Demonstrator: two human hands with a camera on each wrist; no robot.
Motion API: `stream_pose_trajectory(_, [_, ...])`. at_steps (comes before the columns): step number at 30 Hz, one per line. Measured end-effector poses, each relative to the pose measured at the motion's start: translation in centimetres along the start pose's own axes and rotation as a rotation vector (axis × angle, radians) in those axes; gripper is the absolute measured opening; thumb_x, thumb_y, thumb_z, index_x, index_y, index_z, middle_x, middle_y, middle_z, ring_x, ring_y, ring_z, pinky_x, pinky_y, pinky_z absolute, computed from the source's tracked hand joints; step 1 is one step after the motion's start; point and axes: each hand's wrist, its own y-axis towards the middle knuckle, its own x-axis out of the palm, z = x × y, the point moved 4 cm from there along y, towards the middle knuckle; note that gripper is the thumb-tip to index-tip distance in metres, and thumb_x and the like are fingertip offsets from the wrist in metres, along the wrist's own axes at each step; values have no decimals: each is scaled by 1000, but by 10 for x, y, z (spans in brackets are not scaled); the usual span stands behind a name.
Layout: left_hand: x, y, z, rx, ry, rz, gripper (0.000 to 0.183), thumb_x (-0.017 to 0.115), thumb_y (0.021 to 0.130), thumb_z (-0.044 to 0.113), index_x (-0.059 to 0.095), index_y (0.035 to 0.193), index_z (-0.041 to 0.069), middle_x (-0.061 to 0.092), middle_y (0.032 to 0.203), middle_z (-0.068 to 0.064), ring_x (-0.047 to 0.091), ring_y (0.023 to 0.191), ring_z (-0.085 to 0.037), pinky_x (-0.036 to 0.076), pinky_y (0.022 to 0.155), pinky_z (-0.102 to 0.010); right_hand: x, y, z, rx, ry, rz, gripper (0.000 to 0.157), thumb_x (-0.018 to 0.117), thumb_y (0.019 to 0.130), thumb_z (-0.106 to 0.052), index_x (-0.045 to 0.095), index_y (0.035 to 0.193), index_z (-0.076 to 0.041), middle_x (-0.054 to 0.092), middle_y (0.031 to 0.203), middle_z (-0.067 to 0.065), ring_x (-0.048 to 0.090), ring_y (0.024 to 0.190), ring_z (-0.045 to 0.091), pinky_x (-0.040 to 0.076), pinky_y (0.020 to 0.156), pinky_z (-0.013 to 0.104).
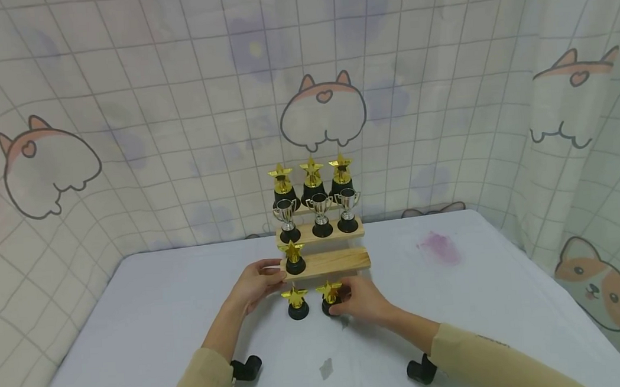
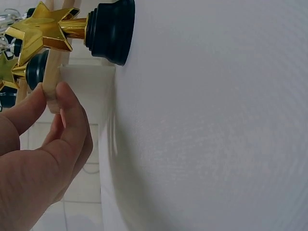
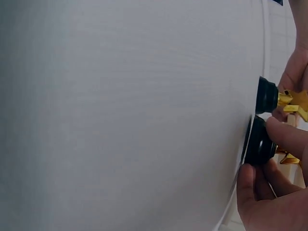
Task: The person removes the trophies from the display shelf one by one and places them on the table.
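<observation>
Soft light, dimmer wrist views

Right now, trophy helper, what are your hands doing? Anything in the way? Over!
Left hand pinching lowest wooden shelf at its left end. Right hand gripping gold star trophy. Another star trophy standing to its left; nothing seems in the way.

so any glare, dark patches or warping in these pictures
Head view: soft light, grid lines on the white checked cloth backdrop bow, perhaps lens distortion or drape; left wrist view: dimmer, glints on the gold star trophy with black base; right wrist view: left edge darkest, faint banding across the white tabletop
</observation>
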Motion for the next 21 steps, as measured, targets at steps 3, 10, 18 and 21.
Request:
stream_pose_trajectory(3, [0, 0, -1, -1, 1, 3, 48, 68, 97, 0, 51, 142, -3, 58, 122, -21, 66, 100, -26, 58, 92, -37, 3, 2, 3, -4, -17, 2, 35, 91, 78, -12, 70, 105, -1, 68, 92, 0, 62, 83, 14, 56, 75, 31])
stream_pose_trajectory(10, [-1, 2, -2, -6, 2, 18, 48, 69, 97, -1, 52, 141, -3, 58, 121, -21, 66, 99, -26, 59, 89, -35, 5, 4, 7, 27, -46, 14, 41, 89, 80, -14, 67, 112, -1, 66, 96, 0, 60, 86, 14, 55, 76, 31])
stream_pose_trajectory(18, [0, 1, -1, 3, 10, 16, 48, 69, 97, 0, 52, 142, -3, 59, 121, -21, 67, 99, -25, 59, 90, -36, 5, 1, 3, 6, -44, 34, 34, 87, 79, -8, 67, 105, 1, 64, 87, 3, 58, 79, 14, 53, 69, 30])
stream_pose_trajectory(21, [0, 1, -2, 3, 9, 12, 48, 69, 97, 0, 52, 142, -3, 59, 121, -21, 67, 99, -25, 58, 91, -37, 6, 2, 2, -5, -45, 44, 30, 86, 80, -6, 68, 104, 0, 63, 86, 3, 56, 77, 13, 51, 67, 28])
